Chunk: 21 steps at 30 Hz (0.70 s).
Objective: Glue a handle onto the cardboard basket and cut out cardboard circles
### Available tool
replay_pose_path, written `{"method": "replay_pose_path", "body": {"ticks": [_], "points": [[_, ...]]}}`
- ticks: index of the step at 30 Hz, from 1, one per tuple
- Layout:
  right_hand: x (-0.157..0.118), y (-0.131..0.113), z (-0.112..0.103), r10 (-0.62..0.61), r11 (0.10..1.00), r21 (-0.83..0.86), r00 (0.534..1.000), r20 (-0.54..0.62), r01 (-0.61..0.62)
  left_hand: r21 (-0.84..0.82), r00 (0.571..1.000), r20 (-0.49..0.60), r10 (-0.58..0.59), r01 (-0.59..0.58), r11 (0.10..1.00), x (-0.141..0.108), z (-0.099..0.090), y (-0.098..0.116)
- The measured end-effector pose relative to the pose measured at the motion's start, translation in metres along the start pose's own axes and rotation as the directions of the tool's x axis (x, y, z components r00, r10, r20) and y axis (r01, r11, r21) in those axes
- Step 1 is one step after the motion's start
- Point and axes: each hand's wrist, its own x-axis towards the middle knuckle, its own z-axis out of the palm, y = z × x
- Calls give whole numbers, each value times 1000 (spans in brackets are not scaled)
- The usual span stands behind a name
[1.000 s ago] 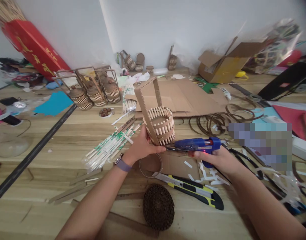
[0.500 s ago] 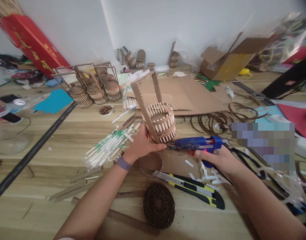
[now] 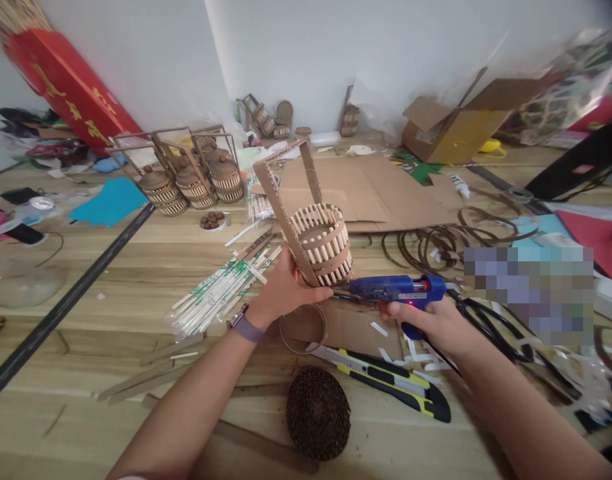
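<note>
The tan cardboard handle of the small round basket of pale sticks has tipped left, over the counter. The left hand pinches its lower wall; the right hand grips a blue plastic glue gun. Likely light, crushable: hold the banded wall.

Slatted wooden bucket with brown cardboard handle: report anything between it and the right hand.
Only the blue plastic glue gun, held in the right hand, and the left thumb near its front end, by the bucket.
</note>
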Motion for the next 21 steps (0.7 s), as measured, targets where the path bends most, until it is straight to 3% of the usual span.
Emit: {"method": "replay_pose_path", "body": {"ticks": [15,21], "points": [[-2,-8,7,65,997,36,997,-44,-63,-39,998,1,55,-55,998,1,-1,0],[-3,-12,9,39,999,10,998,-48,-39,-15,997,-20,70,-70,997,0,-1,3]]}}
